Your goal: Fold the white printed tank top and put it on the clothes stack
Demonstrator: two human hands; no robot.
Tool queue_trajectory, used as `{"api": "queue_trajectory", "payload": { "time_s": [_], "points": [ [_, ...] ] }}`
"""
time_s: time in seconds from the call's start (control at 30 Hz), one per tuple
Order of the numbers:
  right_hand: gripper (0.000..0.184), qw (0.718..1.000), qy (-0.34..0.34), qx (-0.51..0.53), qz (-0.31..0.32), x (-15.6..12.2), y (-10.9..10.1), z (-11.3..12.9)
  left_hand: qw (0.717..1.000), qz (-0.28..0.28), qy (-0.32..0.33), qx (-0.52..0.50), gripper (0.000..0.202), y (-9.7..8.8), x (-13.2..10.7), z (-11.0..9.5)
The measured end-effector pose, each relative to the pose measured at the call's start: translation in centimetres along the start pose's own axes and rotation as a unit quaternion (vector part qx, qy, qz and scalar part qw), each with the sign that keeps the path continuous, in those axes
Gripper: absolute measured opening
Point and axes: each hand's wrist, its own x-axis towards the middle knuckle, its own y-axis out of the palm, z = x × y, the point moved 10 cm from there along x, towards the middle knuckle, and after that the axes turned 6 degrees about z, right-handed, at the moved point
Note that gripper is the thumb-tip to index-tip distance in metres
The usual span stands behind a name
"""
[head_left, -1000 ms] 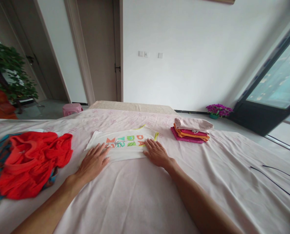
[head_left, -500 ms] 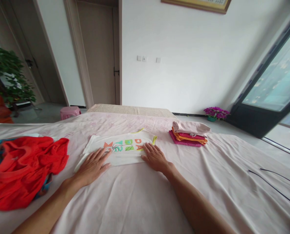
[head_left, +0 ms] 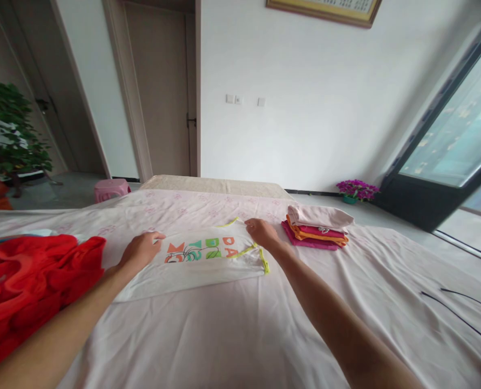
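Observation:
A white sleeveless top [head_left: 187, 278] with coloured letters and yellow-green trim lies spread sideways on the pale pink sheet [head_left: 232, 335]. My left hand [head_left: 143, 248] is closed at the top's far left edge, thumb and fingers pinched together on the cloth. At the far right end, beside the yellow-trimmed neck and strap, my right hand [head_left: 260, 232] is closed with its fingertips on the fabric. Its fingers partly hide what they grip. The near side of the top rests flat on the sheet.
Red clothing [head_left: 41, 281] lies heaped at the left, next to my left forearm. A folded stack of clothes [head_left: 317, 229] sits to the right of my right hand. Black cords [head_left: 454, 319] lie at the far right. A pink stool [head_left: 111, 189] stands beyond the sheet.
My hands were flat on the top; now both pinch its far edge, the left having moved further left. More of the top's near side is spread toward me.

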Motion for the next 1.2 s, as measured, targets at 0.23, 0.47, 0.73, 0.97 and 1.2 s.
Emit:
{"api": "queue_trajectory", "payload": {
  "time_s": [0.23, 0.47, 0.73, 0.97, 1.2],
  "points": [
    [0.042, 0.997, 0.065, -0.006, 0.032, 6.7, 3.1, -2.2, 0.996, 0.002, -0.089, 0.012, 0.049, 0.6, 4.1, 3.2],
    [0.038, 0.995, 0.09, -0.022, 0.037, 8.1, 5.6, -2.3, 0.992, -0.01, -0.119, 0.035, 0.051, 1.1, 6.0, 5.1],
    [0.027, 0.999, 0.045, 0.014, 0.003, 6.9, 3.9, -1.8, 0.995, 0.0, -0.103, -0.009, 0.03, 1.2, 5.7, 5.2],
    [0.044, 0.987, -0.085, 0.121, -0.063, 2.5, 2.4, -1.1, 0.971, -0.045, -0.028, -0.235, 0.04, 0.8, 3.1, 6.4],
    [0.03, 0.989, -0.12, 0.073, -0.04, -1.3, 2.8, -1.0, 0.996, -0.033, -0.001, -0.085, 0.025, -0.4, 0.9, 7.0]
  ]
}}
